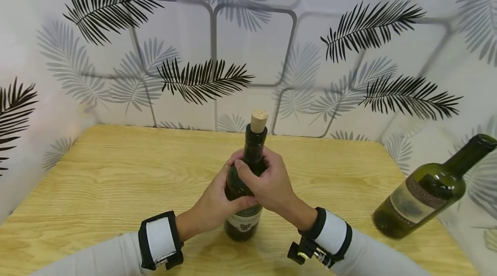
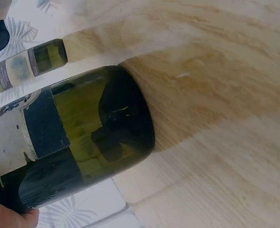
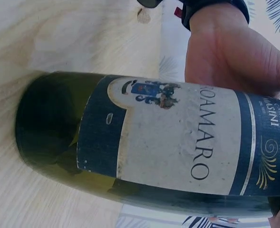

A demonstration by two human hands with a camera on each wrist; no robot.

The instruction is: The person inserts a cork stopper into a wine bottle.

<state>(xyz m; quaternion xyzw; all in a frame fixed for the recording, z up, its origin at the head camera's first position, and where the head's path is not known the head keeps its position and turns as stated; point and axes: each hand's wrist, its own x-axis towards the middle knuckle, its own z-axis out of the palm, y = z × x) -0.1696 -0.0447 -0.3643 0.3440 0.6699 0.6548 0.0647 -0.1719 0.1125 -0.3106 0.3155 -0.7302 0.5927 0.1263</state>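
Nearest the camera, two forearms in pale sleeves with black-and-white wrist bands reach in from the lower edge of the head view. Left hand [image 1: 215,205]: fingers curled round the body of the wine bottle [image 1: 245,194], just above its label [image 1: 243,221]. Right hand [image 1: 268,183]: fingers wrapped round the shoulder and lower neck of the same bottle, overlapping the left hand's fingers. Both hands hold the bottle firmly; neither hand is spread wide.

The wine bottle stands upright on the wooden table [image 1: 116,172], near the front centre, with its base on the surface. It is dark green glass. The right wrist view shows a white and dark blue label with a crest. A cork [image 1: 258,120] projects from the mouth, partly inserted.

Further right, well apart from the hands, a second bottle [image 1: 429,189] of green glass with a pale label appears at the table's right edge, leaning in this view, with no cork visible.

Behind the table, walls [image 1: 248,43] carry a print of black and grey palm leaves.
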